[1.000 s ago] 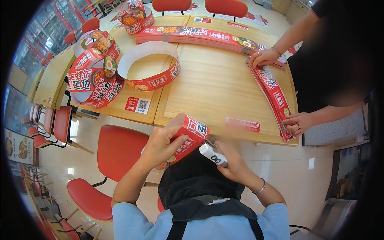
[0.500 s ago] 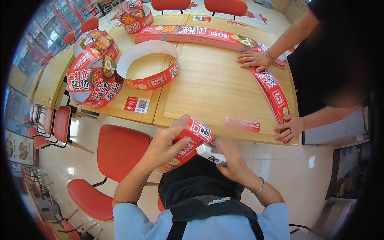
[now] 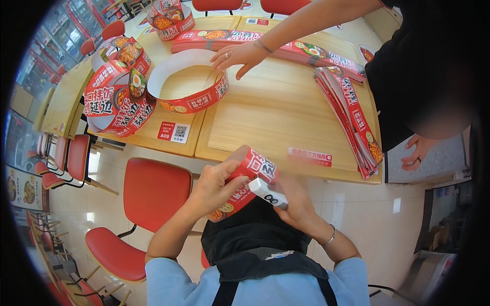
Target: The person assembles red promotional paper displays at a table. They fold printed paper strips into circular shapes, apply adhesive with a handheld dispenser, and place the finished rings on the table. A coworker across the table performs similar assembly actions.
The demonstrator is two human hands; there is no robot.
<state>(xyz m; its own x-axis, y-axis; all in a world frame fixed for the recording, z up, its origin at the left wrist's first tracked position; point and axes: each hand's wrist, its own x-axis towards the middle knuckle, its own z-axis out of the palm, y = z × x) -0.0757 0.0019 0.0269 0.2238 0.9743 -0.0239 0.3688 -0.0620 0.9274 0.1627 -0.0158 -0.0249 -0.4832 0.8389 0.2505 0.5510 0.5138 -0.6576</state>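
My left hand (image 3: 213, 184) grips a red printed cardboard band (image 3: 230, 205), bent into a loop above my lap, with the thumb across its outer face. In my right hand (image 3: 298, 206) is a white stapler (image 3: 267, 194) with black round marks, its end against the band near the overlapping part. The fingertips of that hand are partly blurred and hidden. On the table beyond, a large closed ring (image 3: 191, 103) of the same cardboard stands on edge. A co-worker's hand (image 3: 240, 55) stretches over the ring's right side.
Several finished rings (image 3: 120, 97) cluster at the table's left. A stack of flat bands (image 3: 229, 36) lies along the far side, and a looser stack (image 3: 352, 120) rests at the right edge. The co-worker's other hand (image 3: 419, 152) hangs beside the table. A red chair (image 3: 155, 191) stands left of me.
The co-worker's hands have left the right-hand stack, which now lies fanned out; one has reached left to the large ring. My hands and the band have shifted only slightly.
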